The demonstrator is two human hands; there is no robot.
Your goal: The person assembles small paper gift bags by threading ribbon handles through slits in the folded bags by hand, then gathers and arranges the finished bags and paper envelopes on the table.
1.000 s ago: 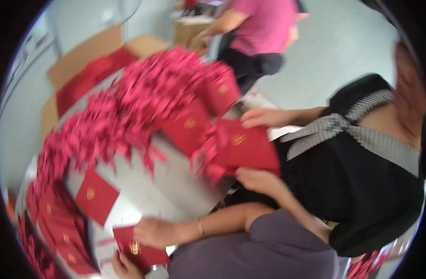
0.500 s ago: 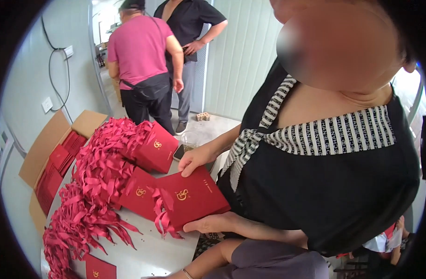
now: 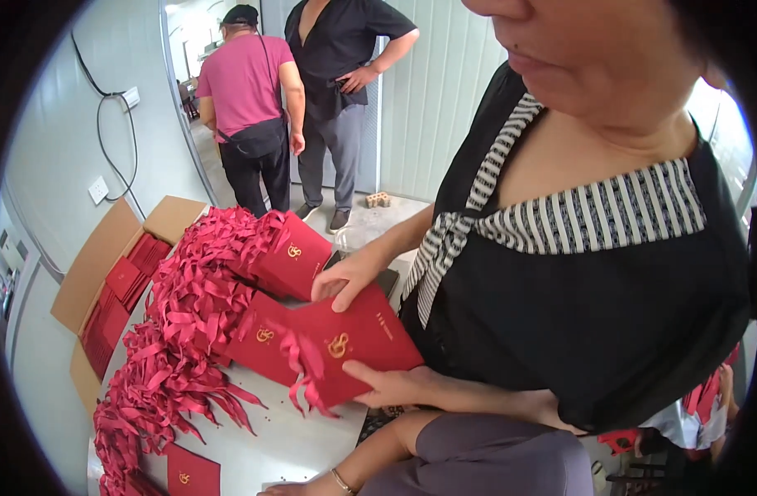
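Observation:
At the lower edge my right forearm, with a bracelet at the wrist, reaches over the white table [image 3: 254, 446]. Only a sliver of my right hand [image 3: 286, 490] shows; its fingers are mostly cut off. Left of it lies a flat red bag [image 3: 194, 469] with a gold emblem. My left hand is out of the picture. Across from me, a person in a black top has both hands [image 3: 387, 384] on a red gift bag [image 3: 366, 331] with ribbon handles. One hand rests on its top edge, the other on its front. Another red bag [image 3: 263, 318] lies partly beneath it.
A long heap of red ribbon handles [image 3: 201, 289] covers the table's left side. Beyond it an open cardboard box [image 3: 97, 248] holds several folded red pieces. Two people stand near the doorway, one in a pink shirt [image 3: 245, 83]. A brick [image 3: 378, 200] lies on the floor.
The view has shifted slightly. The co-worker's lower hand has moved from under the bag's near edge onto its front. A sliver of my right hand now shows at the lower edge.

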